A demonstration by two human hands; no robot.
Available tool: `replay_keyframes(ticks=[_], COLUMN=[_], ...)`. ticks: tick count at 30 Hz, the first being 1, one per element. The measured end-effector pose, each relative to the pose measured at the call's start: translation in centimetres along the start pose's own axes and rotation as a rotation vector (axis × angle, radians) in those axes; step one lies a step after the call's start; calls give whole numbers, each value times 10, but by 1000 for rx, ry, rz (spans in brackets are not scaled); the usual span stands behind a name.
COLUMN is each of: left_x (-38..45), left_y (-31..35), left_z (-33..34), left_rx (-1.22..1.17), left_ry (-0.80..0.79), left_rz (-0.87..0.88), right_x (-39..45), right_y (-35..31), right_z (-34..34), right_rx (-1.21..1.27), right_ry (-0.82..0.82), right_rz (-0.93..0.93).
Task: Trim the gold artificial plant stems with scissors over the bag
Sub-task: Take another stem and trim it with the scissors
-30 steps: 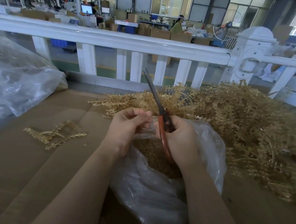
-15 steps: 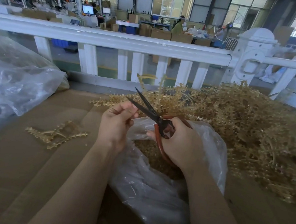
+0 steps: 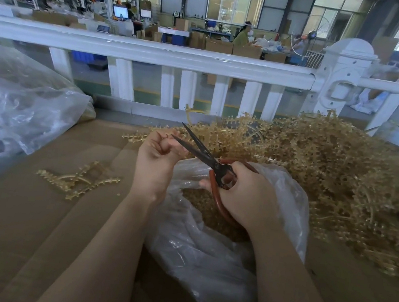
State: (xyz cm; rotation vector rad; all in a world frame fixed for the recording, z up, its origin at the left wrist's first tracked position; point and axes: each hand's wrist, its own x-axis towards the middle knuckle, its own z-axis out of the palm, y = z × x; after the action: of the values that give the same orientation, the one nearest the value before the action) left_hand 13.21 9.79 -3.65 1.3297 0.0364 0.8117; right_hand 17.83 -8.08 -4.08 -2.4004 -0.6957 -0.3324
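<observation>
A pair of red-handled scissors (image 3: 216, 169) is gripped by the right hand (image 3: 248, 195), whose fingers are curled through and around the handle loops. The dark blades are parted and point toward ten o'clock, with their tips just beside the fingers of the left hand (image 3: 158, 161). The left hand is held closed, its fingers curled inward; a thin strand seems to be pinched at its fingertips, but it is too small to be made out with certainty. Both hands are held above the open mouth of a clear plastic bag (image 3: 206, 262), which is placed at the centre of the view and is partly filled with small gold trimmings (image 3: 211, 216).

A large heap of gold artificial plant stems (image 3: 326, 176) is piled on the brown cardboard surface (image 3: 26, 218) at about two o'clock from the bag, touching its far side. A few loose gold pieces (image 3: 79, 180) are scattered on the cardboard at nine o'clock from the hands, well apart from the bag. A second, larger clear bag (image 3: 21, 107) is seen at ten o'clock near the left edge. A white railing (image 3: 154, 52) is stretched across the view at twelve o'clock, beyond the heap.
</observation>
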Motion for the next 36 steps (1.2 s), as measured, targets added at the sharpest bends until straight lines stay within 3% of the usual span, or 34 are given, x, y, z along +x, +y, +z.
replay_keyframes(ticks=[21,36], left_x=[-2,-2], left_y=[4,7], left_z=[-1,0], left_rx=[-59,-203], left_ry=[-20,-42], left_rz=[-20,-301], right_x=[0,-2], right_y=[-3,-3], right_z=[-1,-2], right_rx=[-70,-21], right_ry=[126,68], right_rz=[-6,-50])
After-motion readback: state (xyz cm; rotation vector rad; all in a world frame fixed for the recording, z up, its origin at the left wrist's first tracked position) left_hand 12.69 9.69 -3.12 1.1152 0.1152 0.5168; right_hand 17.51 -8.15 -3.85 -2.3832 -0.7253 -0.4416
